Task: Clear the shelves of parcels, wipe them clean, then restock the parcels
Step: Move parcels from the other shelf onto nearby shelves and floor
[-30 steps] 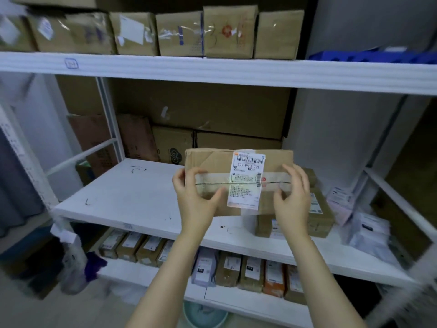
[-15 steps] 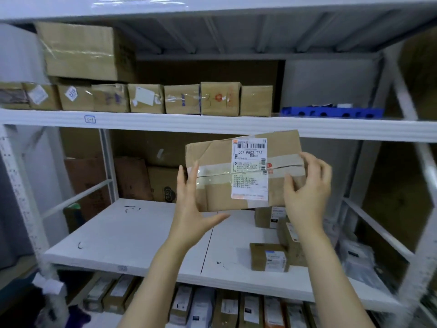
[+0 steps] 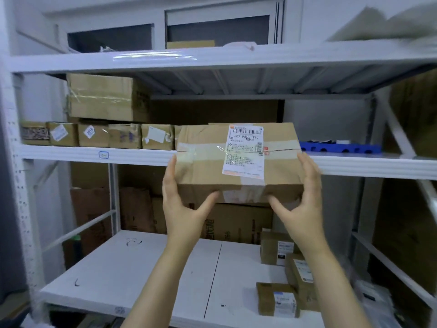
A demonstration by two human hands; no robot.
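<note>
Restocking seems underway: the left hand [image 3: 182, 204] and right hand [image 3: 305, 204] grip the parcel [image 3: 238, 162] by its 2 ends, fingers [image 3: 306, 166] up the sides and thumbs beneath, level with the middle shelf [image 3: 71, 151]. Next, push it far into the gap between the row of boxes [image 3: 118, 136] and the blue tray [image 3: 340, 146]. The racking is white metal in a storeroom.

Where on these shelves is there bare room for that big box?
The lower white shelf is bare across its left and middle, between the left post, the cartons behind and the small boxes at its right. The shelf above is crowded: a row of parcels at left, a blue tray at right; the held parcel hides what lies between.
</note>
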